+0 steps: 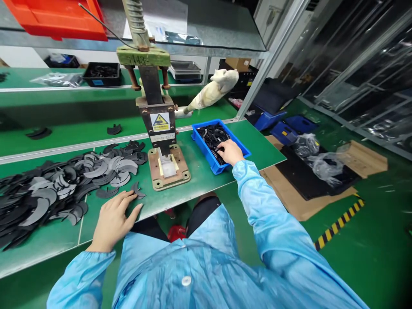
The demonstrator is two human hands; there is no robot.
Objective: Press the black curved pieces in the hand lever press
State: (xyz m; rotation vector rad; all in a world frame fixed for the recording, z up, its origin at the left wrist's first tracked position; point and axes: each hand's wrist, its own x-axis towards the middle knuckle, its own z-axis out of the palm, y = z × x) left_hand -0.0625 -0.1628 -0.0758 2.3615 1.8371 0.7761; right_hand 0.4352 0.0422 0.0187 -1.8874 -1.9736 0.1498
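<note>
Reaching into the blue bin at two o'clock while my other hand is resting by the crescents.

My right hand [230, 152] is dipping into the shallow blue plastic bin [240, 146] of small black plastic clips [211, 135], fingers curled among them; I cannot tell whether they are gripping one. My left hand [113, 219] is lying flat and spread on the green bench mat [199, 171], fingertips touching one dark grey crescent-shaped piece [137, 189] at the edge of a heap too dense to count at nine o'clock. At twelve o'clock one hand press [157, 116] is wearing a yellow triangle warning label [160, 122], its writing unreadable.
</note>
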